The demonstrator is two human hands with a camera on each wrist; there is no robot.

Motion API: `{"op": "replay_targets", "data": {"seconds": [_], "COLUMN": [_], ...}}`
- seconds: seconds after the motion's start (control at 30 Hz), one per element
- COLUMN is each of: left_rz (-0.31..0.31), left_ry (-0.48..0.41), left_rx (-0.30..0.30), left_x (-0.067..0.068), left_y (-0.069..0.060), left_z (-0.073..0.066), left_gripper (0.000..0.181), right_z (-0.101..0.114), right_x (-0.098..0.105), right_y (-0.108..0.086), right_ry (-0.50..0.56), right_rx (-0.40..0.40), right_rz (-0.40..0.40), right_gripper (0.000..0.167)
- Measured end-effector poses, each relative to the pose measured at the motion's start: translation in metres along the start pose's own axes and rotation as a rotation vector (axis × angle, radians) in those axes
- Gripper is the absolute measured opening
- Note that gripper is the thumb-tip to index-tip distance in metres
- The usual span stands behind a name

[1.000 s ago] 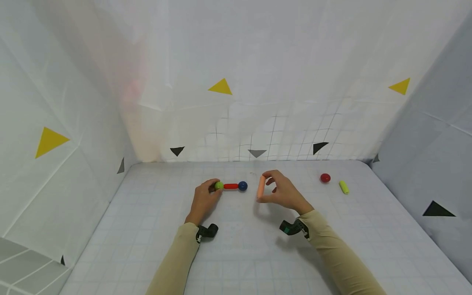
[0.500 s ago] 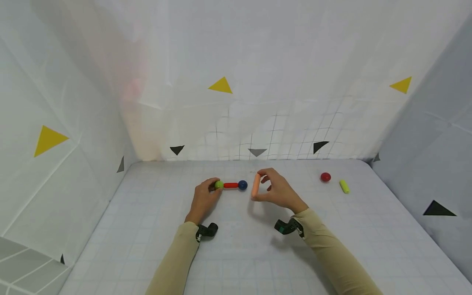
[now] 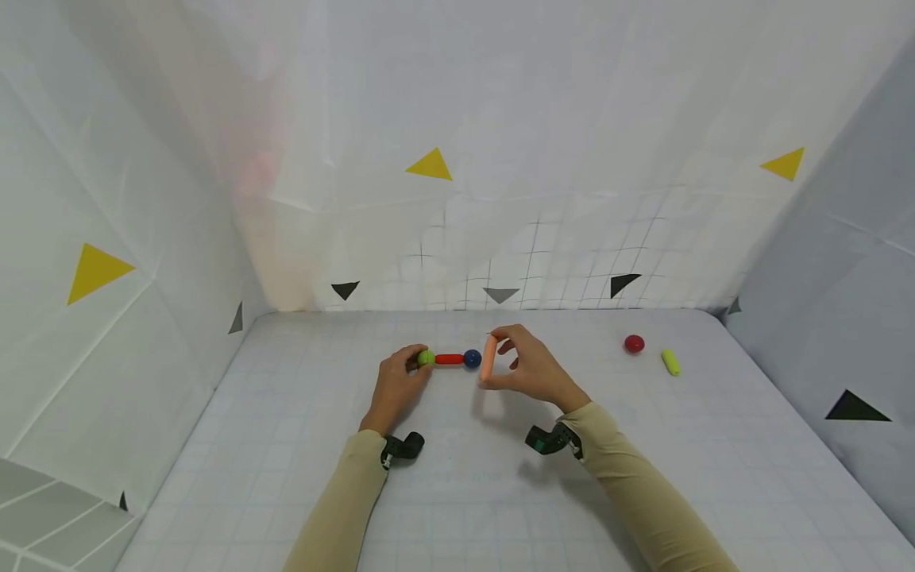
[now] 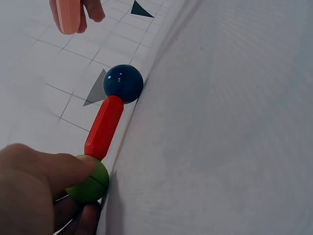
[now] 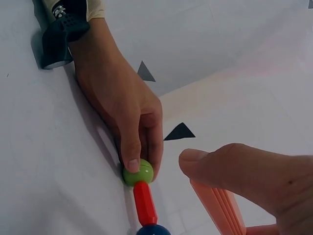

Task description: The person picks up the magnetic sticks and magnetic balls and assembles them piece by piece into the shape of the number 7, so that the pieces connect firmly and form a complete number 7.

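Note:
The left hand pinches a green ball between thumb and fingers. A red rod joins that ball to a dark blue ball, the three lying in a row. Thumb and a finger of the right hand grip an orange rod by its two ends, just right of the blue ball. In the left wrist view a gap shows between the orange rod and the blue ball. The right wrist view shows the ribbed orange rod under the thumb.
On the table, to the right, lie a red ball and a yellow-green rod. White sheeted walls with yellow and dark triangles stand behind and at both sides.
The right hand has moved left with the orange rod, bringing it close to the blue ball. The left hand still holds the green ball in about the same place.

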State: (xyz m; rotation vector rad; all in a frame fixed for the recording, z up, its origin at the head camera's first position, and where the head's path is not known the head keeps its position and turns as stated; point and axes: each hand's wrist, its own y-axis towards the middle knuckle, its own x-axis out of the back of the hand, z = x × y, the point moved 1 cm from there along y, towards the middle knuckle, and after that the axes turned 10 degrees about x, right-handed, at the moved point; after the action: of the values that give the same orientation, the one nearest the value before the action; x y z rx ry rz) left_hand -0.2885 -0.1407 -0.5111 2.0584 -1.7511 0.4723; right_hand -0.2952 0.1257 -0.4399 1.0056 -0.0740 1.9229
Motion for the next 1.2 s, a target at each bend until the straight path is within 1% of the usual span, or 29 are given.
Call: {"op": "replay_targets", "data": {"seconds": [0.27, 0.43, 0.6, 0.8, 1.03, 1.2], "left_rz": [0.002, 0.007, 0.009, 0.001, 0.0, -0.001], "left_ry": [-0.003, -0.003, 0.004, 0.011, 0.005, 0.01], "left_rx": [-0.003, -0.013, -0.003, -0.006, -0.015, -0.013], "left_x": [0.0, -0.001, -0.001, 0.0, 0.0, 0.0], "left_y": [0.0, 0.001, 0.002, 0.002, 0.001, 0.001], "left_z": [-0.001, 0.0, 0.002, 0.002, 0.002, 0.001], "left_gripper": [0.037, 0.039, 0.039, 0.038, 0.038, 0.037], "right_z": [-0.001, -0.003, -0.002, -0.005, -0.012, -0.012], "right_x": [-0.014, -0.018, -0.021, -0.028, -0.034, -0.036], "right_y": [0.0, 0.0, 0.0, -0.001, -0.002, -0.002], "right_ry": [0.012, 0.006, 0.013, 0.02, -0.005, -0.007], "right_rx": [0.019, 0.017, -0.005, 0.011, 0.024, 0.015], "right_rz": [0.017, 0.026, 0.039, 0.049, 0.059, 0.075], "right_gripper": [0.087, 0.084, 0.082, 0.084, 0.083, 0.082]}}
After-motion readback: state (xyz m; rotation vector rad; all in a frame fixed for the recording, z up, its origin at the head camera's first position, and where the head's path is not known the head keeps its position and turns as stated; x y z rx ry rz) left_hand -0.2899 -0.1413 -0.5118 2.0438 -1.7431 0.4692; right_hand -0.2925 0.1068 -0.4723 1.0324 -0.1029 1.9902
